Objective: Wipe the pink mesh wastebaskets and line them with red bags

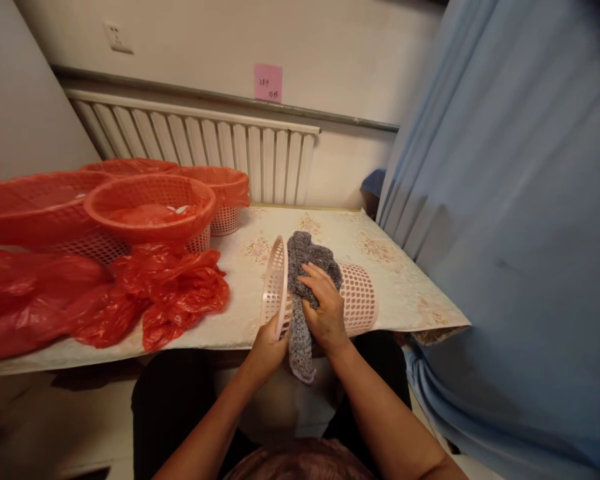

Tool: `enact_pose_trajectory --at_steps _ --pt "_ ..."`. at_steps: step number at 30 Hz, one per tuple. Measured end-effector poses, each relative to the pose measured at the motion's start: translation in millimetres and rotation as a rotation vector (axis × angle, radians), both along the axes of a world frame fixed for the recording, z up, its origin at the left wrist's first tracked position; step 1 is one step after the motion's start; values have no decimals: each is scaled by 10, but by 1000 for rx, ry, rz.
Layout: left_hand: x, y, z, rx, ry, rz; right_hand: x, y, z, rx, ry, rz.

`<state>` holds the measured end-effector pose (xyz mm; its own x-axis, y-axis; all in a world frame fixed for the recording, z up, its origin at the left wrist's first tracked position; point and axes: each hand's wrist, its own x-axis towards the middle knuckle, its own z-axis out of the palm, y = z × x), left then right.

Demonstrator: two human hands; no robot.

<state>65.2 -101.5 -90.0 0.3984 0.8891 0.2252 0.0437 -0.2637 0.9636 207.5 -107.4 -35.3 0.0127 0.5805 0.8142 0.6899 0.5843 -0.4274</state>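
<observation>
A pink perforated plastic basket (360, 297) lies on its side at the near edge of the table, its mouth turned left. My left hand (267, 347) grips the lower rim of the basket. A grey knitted cloth (305, 260) drapes over the basket's side and hangs down past the table edge. My right hand (323, 307) presses flat on this cloth with fingers curled over it, holding it against the basket.
The table (380, 260) has a pale floral cover. Several baskets lined with red plastic bags (150, 210) stand at the left, and loose red bags (170, 293) lie in front of them. A white radiator (205, 147) runs along the back wall; a blue curtain (520, 233) hangs at right.
</observation>
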Motion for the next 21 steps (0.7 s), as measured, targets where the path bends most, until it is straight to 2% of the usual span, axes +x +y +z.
enact_pose_trajectory --at_steps 2,6,8,11,16,19,21 --pt "-57 -2 -162 -41 -15 -93 13 31 5 -4 3 -2" --pt "-141 29 -342 -64 22 -58 123 178 4 -21 -9 0" --pt "-149 53 -337 -51 69 -11 274 267 -24 -34 -18 -43" --pt "-135 77 -272 -40 107 42 647 334 -142 -54 4 -202" --pt "-101 86 -190 -50 116 68 1305 170 -454 -42 117 -536" --pt "-91 95 -151 -40 120 76 1377 47 -552 -22 186 -672" --pt "-89 108 -126 -35 119 66 1250 32 -538 6 203 -668"
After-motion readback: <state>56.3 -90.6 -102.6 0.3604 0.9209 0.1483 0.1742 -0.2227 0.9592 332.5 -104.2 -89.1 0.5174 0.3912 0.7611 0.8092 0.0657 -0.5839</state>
